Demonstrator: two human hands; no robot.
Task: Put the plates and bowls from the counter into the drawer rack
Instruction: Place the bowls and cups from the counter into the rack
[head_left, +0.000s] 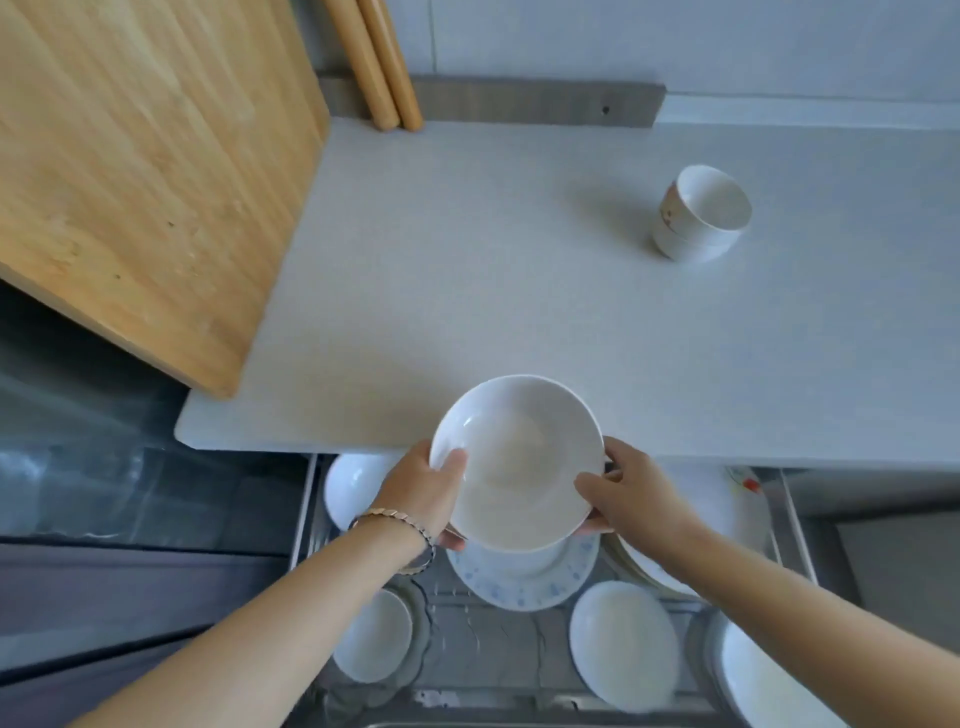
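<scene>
A wide white bowl (517, 460) is held over the counter's front edge and the open drawer rack (519, 649). My left hand (428, 493) grips its left rim, thumb inside the bowl. My right hand (631, 493) grips the right rim the same way. Right under the bowl a blue-speckled plate (519, 584) lies in the rack. Other white dishes lie in the rack: a bowl (353, 486) at the back left, a small dish (376, 644) front left, an oval dish (626, 644) front right, plates (717, 512) at the right. A stack of small bowls (698, 213) stands on the counter (467, 286) at the far right.
A large wooden board (140, 166) leans over the counter's left side, with two wooden rolling pins (379, 62) standing against the back wall. A glass stove top (104, 467) lies lower left. Another white dish (769, 680) sits at the rack's front right corner.
</scene>
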